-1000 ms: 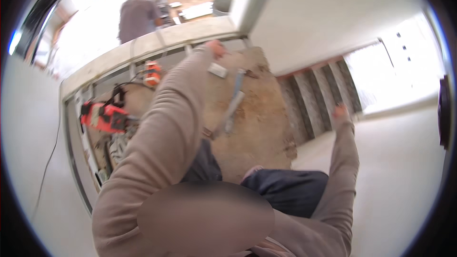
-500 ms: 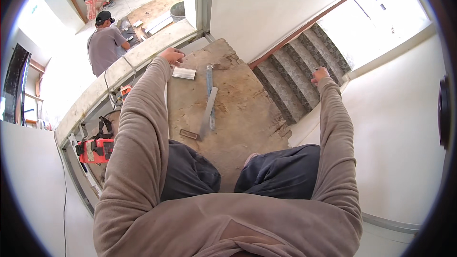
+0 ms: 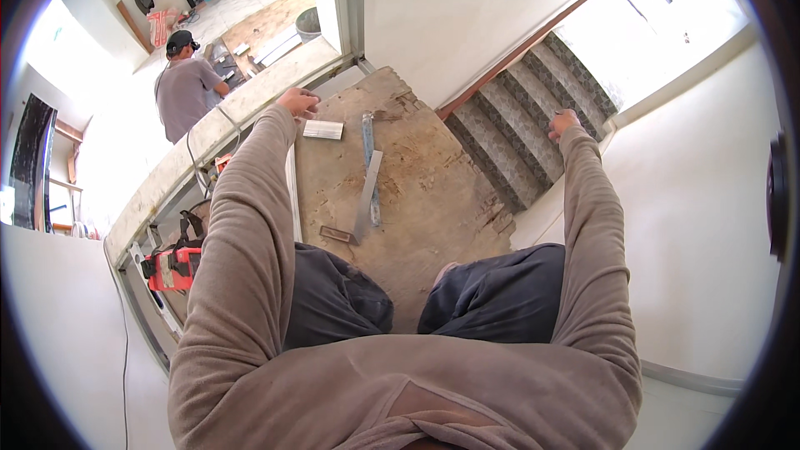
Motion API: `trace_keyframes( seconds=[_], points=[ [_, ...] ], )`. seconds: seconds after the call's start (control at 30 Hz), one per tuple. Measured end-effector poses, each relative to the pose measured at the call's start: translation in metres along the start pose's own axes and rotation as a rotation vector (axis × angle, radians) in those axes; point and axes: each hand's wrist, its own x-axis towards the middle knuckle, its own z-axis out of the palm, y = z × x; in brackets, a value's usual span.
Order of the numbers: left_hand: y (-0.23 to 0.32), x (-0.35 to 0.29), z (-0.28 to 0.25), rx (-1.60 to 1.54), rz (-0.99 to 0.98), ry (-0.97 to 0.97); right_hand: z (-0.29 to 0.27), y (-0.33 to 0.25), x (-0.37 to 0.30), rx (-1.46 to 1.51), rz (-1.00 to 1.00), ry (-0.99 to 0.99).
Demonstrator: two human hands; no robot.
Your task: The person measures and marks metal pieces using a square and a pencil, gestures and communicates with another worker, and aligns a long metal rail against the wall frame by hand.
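Note:
My left hand (image 3: 298, 102) hovers at the far left edge of a worn, chipped board (image 3: 433, 192), its fingers loosely apart and holding nothing I can see. Just below it lies a short, pale ribbed strip (image 3: 323, 129). Out to the right, my right hand (image 3: 563, 122) is raised in front of the stairs, fingers curled around something small and dark that I cannot make out. Between my arms, a try square with a brown handle (image 3: 336, 234) rests on the board. Its metal blade crosses over a long bluish tool (image 3: 368, 137), partly hiding it.
Dark patterned stairs (image 3: 533, 108) lie beyond the board's broken right edge. A pale ledge (image 3: 150, 192) runs along the left, with a red and black object (image 3: 173, 269) beside it. Past the ledge a person (image 3: 187, 87) sits near a bucket (image 3: 308, 23). A cable (image 3: 125, 342) hangs down.
My view has shifted slightly. My right hand has turned a little and its dark object shows less. My left hand stays near the pale strip; the things on the board lie as before.

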Motion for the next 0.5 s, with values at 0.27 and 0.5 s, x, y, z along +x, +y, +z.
trace_keyframes(
  seconds=[0.27,0.5],
  points=[
    [0.004,0.007,0.002,-0.024,0.012,-0.043,-0.012,0.004,0.022,-0.073,-0.048,-0.068],
    [0.022,0.004,-0.062,0.112,0.277,0.009,0.041,-0.112,-0.034,-0.064,-0.603,0.070]
  ],
)
